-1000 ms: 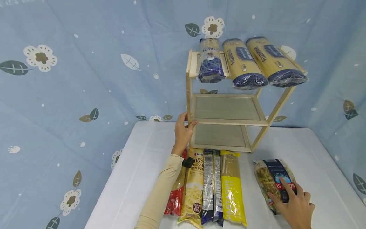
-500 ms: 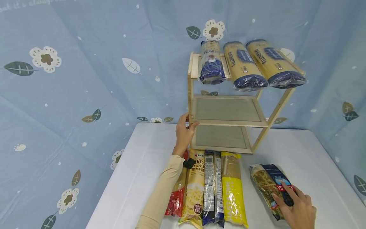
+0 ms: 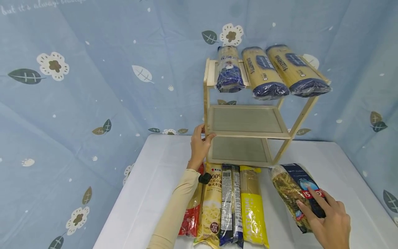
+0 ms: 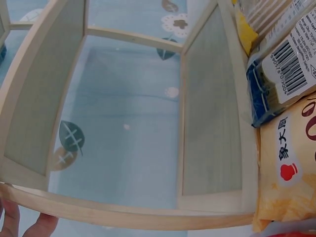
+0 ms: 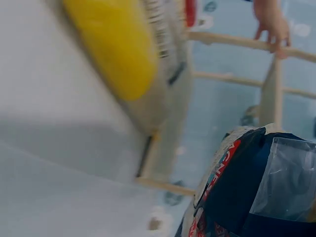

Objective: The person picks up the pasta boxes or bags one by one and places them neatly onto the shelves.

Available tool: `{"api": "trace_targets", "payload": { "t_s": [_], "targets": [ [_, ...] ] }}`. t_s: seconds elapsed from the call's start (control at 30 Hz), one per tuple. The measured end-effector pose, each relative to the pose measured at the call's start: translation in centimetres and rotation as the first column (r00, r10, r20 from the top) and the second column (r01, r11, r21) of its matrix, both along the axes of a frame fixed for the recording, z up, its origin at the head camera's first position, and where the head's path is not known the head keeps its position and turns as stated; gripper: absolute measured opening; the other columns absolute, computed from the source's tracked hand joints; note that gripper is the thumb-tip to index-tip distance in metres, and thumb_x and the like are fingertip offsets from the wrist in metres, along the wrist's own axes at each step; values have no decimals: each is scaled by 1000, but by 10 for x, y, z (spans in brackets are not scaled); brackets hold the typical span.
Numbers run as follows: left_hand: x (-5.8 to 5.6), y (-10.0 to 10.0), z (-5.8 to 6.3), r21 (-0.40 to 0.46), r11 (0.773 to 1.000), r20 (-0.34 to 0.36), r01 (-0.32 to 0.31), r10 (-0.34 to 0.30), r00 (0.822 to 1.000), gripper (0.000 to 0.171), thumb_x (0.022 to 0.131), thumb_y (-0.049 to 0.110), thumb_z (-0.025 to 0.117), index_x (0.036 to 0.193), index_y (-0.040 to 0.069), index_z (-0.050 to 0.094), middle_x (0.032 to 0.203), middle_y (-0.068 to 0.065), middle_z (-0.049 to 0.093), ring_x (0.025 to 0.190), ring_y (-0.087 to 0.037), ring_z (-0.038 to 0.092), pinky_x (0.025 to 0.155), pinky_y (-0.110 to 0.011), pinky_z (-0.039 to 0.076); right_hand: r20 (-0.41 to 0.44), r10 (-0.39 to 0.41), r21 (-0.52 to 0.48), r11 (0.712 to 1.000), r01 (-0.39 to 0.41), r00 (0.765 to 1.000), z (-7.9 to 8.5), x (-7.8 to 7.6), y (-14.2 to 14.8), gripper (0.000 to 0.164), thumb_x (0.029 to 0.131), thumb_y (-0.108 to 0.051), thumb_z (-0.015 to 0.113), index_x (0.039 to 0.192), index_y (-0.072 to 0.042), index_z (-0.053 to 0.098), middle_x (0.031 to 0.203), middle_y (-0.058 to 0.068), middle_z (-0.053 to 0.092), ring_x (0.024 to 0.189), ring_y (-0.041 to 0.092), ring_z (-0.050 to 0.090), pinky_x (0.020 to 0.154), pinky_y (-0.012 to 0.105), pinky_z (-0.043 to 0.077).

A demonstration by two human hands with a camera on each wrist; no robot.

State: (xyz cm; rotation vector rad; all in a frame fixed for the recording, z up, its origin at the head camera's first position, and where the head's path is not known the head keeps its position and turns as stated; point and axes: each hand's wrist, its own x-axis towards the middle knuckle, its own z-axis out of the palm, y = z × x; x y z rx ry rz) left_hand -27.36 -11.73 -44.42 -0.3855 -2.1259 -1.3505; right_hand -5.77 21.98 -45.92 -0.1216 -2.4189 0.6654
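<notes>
My left hand grips the left front post of a wooden three-tier rack near its middle shelf; its fingertips also show at the lower left of the left wrist view. At the right, my right hand holds a clear and dark-blue bag of pasta with a red label, thumb on one side and fingers across the front. The bag is tilted, its far end near the rack's right front foot. In the right wrist view the bag fills the lower right and hides the right hand.
Three spaghetti packs lie on the rack's top shelf. Before the rack, a red pack, a cream pack, a dark-blue pack and a yellow pack lie side by side on the white table. Patterned blue cloth hangs behind.
The right hand first drew the pasta bag slightly left and nearer, then raised it so it tilts with its far end closer to the rack. The left hand has stayed on the post.
</notes>
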Motion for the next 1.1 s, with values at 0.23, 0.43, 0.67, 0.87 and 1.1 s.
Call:
{"api": "trace_targets", "payload": {
  "t_s": [0.23,0.43,0.67,0.87,1.1],
  "targets": [
    [-1,0,1,7,1000,18,1,-1,1000,52,88,33,67,129,4,51,106,-7,54,95,-17,55,76,-27,55,-30,34,-3,999,-34,999,34,-3,-12,57,65,-19,85,115,0,67,118,35,54,89,47,47,65,62,37],
    [-2,-1,2,15,1000,11,9,-9,1000,53,88,34,66,129,4,51,106,-7,54,96,-18,54,75,-31,55,-115,94,0,996,-94,989,54,-11,-23,57,64,-17,86,116,-3,68,120,33,54,91,45,47,67,59,36],
    [0,-1,-2,12,1000,-8,-2,2,1000,51,88,31,67,128,4,53,104,-7,55,93,-19,55,74,-31,56,-195,155,-5,987,-159,969,75,-20,-37,55,64,-15,84,115,-2,68,120,31,56,89,42,48,62,45,33],
    [1,-1,-2,6,1000,-3,17,-17,1000,54,89,34,65,130,2,51,107,-8,54,95,-18,56,76,-30,55,-287,196,-9,978,-207,938,94,-40,-48,55,63,-8,84,115,-3,68,119,31,56,88,45,47,66,46,34],
    [0,-2,0,2,1000,6,3,-3,1000,54,88,35,66,129,2,52,106,-7,54,95,-18,56,76,-29,55,-343,199,-27,975,-221,918,113,-77,-62,52,66,-7,84,116,-4,68,119,31,57,99,50,50,74,59,37]
  ]
}}
